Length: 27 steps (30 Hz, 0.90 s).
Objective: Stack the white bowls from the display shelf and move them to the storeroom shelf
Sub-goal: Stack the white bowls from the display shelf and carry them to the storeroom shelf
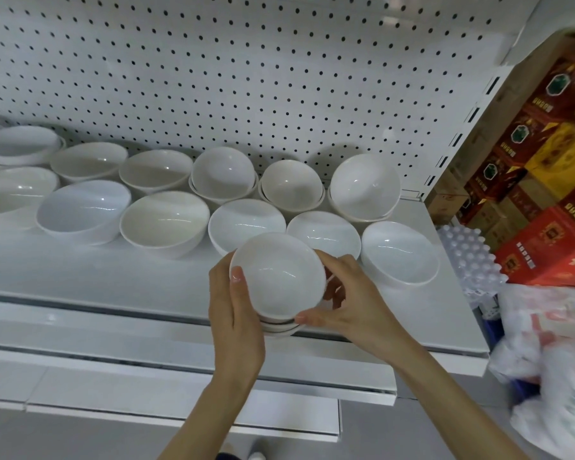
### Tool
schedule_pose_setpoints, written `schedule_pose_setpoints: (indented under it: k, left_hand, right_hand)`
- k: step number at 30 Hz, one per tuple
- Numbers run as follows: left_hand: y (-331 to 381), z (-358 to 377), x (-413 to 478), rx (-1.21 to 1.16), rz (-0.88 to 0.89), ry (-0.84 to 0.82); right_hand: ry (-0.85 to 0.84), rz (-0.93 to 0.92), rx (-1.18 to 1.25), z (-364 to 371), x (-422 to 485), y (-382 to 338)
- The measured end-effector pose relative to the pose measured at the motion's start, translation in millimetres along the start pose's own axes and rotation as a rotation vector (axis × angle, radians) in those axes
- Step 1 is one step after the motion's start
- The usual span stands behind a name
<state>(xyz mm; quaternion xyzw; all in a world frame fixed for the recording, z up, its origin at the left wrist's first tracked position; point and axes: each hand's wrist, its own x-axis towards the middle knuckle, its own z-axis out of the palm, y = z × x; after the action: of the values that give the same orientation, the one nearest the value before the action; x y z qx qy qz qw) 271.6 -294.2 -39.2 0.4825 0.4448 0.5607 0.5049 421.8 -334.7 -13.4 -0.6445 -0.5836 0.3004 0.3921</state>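
No words or numbers can be read. The red and yellow boxes [545, 247] stacked at the right carry short rows of gold characters and dark green emblems, all too blurred to make out. The plastic bag [551, 327] below them bears faint red print, equally illegible.

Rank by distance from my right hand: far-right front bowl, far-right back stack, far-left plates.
From the right hand, head view:
1. Far-right front bowl, just beside it.
2. Far-right back stack, behind that bowl.
3. Far-left plates, far across to the left.

left grip [236, 313] + right grip [342, 307]: holding bowl stack [276, 277] | at display shelf [113, 277] front edge | other bowls [165, 222] in rows behind
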Motion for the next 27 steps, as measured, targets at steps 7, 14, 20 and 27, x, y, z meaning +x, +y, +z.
schedule_pose_setpoints:
  k: [7,14,20,27]
  left_hand:
    - [-7.3,0.7,-1.6,-0.026,-0.004,0.006]
    - [-10.7,0.1,-1.0,0.026,0.014,-0.004]
    - [-15.7,5.5,-0.3,-0.038,-0.006,0.074]
    - [-17.5,9.2,-1.8,-0.069,-0.009,0.136]
  right_hand:
    - [-0.005,0.013,-0.004,0.7,-1.3,3.3]
    - [0.000,0.021,0.005,3.0,-3.3,5.3]
    - [-0.005,0.023,0.034,4.5,-3.7,7.0]
    - [-0.010,0.061,0.022,1.1,-2.0,4.1]
